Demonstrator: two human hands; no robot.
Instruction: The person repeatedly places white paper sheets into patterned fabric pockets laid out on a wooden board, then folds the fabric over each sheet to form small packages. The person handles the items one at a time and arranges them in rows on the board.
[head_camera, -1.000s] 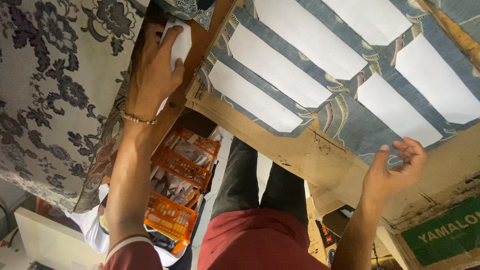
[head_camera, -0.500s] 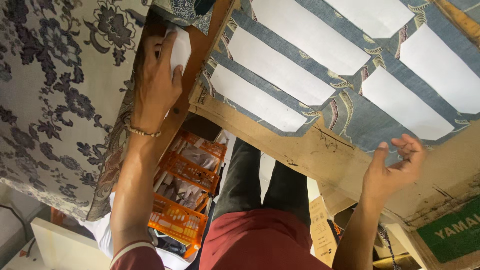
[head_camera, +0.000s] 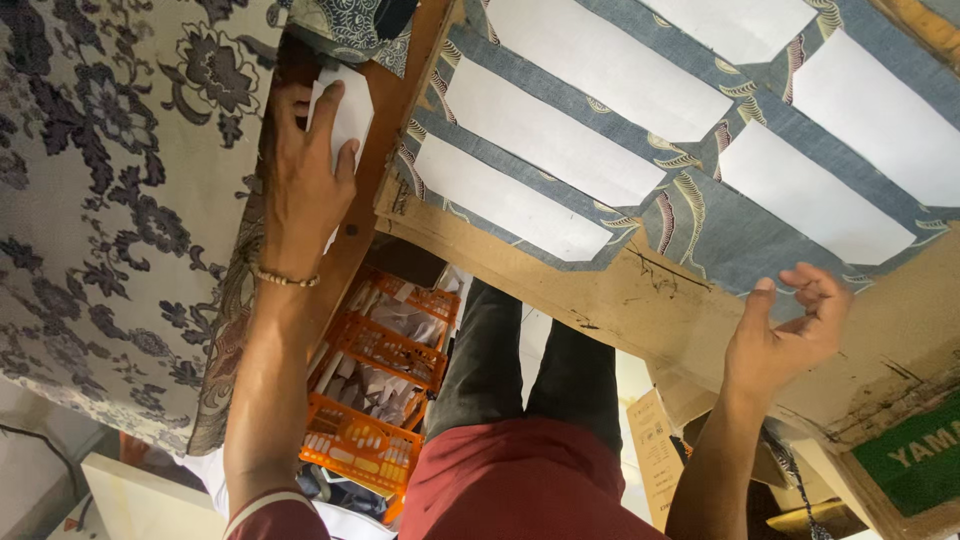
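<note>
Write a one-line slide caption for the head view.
Left hand presses a white paper piece at a wooden table edge; right hand hovers open beside blue patterned fabric.

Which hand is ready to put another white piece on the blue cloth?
Probably the left hand: it already grips a white paper piece. The right hand is open and empty, hovering by the cardboard board just below the blue cloth.

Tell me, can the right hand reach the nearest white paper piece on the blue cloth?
Probably yes. The right hand is open and empty at the edge of the blue cloth, and nothing lies between it and that white paper piece.
</note>
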